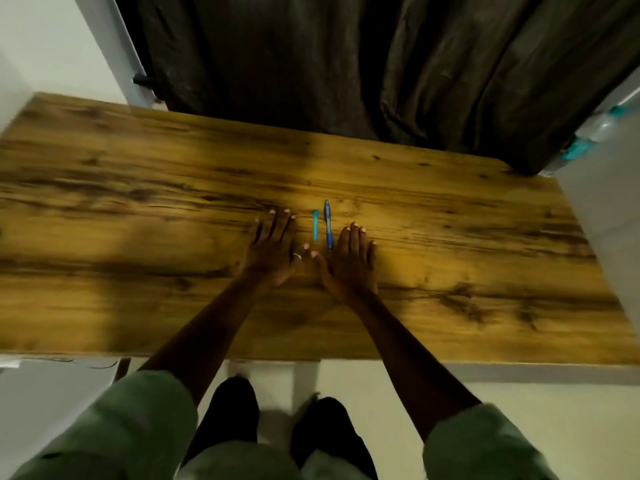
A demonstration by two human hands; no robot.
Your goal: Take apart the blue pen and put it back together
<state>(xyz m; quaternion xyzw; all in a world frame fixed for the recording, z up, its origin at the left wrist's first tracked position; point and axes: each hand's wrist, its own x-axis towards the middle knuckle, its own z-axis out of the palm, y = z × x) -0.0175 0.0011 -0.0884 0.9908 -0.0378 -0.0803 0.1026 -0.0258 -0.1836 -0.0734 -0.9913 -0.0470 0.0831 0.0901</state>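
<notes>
Observer: Pen [327,225], blue, noted at frame centre on table [138,202], between left hand [272,251] and right hand [355,259]; both laid flat, nothing held.
Checker: Risk judged: teal piece [315,225] beside it could be knocked rolling if grabbed carelessly.

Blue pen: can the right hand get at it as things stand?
Probably yes. The blue pen lies uncovered on the table, close beside the index finger of the right hand. The short teal piece lies on its other side, toward the left hand.
</notes>
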